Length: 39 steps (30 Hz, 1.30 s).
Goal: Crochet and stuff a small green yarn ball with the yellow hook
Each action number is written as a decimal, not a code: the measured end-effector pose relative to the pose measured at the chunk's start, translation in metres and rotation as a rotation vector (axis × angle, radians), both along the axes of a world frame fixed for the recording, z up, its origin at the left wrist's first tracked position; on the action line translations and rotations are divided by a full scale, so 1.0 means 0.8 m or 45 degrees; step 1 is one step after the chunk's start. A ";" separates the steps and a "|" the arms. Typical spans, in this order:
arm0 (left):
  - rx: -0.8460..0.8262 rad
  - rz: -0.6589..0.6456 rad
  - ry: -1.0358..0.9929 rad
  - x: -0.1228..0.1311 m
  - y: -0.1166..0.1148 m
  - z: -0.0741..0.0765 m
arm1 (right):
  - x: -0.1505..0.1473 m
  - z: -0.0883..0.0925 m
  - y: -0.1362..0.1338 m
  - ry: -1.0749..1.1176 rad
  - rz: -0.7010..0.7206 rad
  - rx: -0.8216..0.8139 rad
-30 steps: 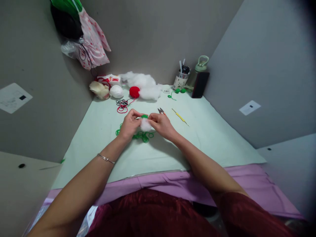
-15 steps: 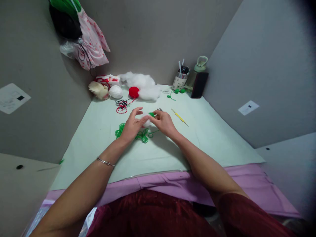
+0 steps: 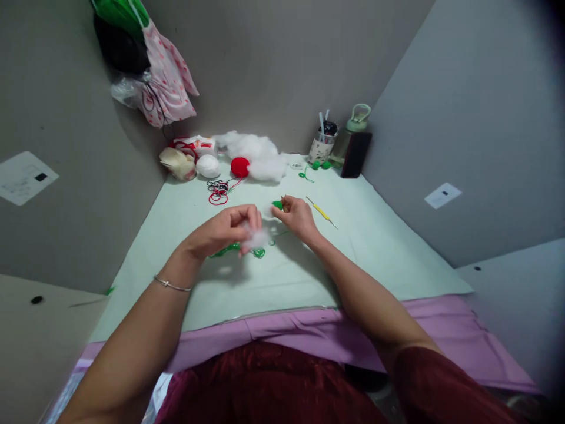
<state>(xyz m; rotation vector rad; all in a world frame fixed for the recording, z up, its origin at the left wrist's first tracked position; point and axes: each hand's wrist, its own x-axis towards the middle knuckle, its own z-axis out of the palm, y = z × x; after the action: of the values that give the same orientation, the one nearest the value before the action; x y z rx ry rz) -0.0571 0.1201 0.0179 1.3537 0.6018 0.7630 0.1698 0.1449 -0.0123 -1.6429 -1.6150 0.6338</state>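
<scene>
Between the fingers of my left hand (image 3: pixel 233 228) is a loose tuft of white stuffing (image 3: pixel 258 238), slightly blurred. My right hand (image 3: pixel 296 217) is closed on a small green crocheted piece (image 3: pixel 277 205), and some white fluff (image 3: pixel 268 211) shows at its left side. A tangle of green yarn (image 3: pixel 258 252) lies on the table under my left hand, partly hidden by it. To the right of my right hand rests a yellow-handled crochet hook (image 3: pixel 321 212).
At the back are a heap of white stuffing (image 3: pixel 260 154), a red yarn ball (image 3: pixel 239 167), a white yarn ball (image 3: pixel 208 166) and small green pieces (image 3: pixel 316 165). A pen cup (image 3: pixel 321 147), a bottle (image 3: pixel 356 123) and a phone (image 3: pixel 356 155) stand back right. Red and black yarn (image 3: pixel 218 191) lies left.
My hands have come apart. The left has moved left and toward me with a tuft of stuffing pulled away, while the right stays nearly in place with the green piece.
</scene>
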 end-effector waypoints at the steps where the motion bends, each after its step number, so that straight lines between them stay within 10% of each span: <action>1: -0.010 -0.087 0.016 -0.008 -0.003 0.005 | 0.003 0.000 0.002 0.010 0.015 -0.019; 5: -0.048 -0.195 -0.040 -0.014 -0.001 0.015 | 0.009 0.004 -0.002 0.091 0.235 -0.128; 10: 0.066 0.265 -0.296 0.012 0.062 0.035 | 0.001 0.013 -0.018 0.237 0.600 -0.326; 15: 0.026 0.695 -0.278 0.027 0.098 0.041 | 0.000 0.023 -0.021 0.470 0.571 -0.331; 24: -0.077 0.724 -0.189 0.053 0.035 -0.039 | -0.001 0.021 -0.015 0.736 0.405 -0.239; 39: -0.221 0.354 -0.345 0.060 0.010 -0.031 | -0.004 0.015 -0.023 0.526 0.406 -0.022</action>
<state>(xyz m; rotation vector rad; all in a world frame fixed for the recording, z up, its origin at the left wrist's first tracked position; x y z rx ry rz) -0.0092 0.1282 -0.0066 0.9973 0.6307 1.0738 0.1668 0.1267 -0.0005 -1.1715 -1.5685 1.0743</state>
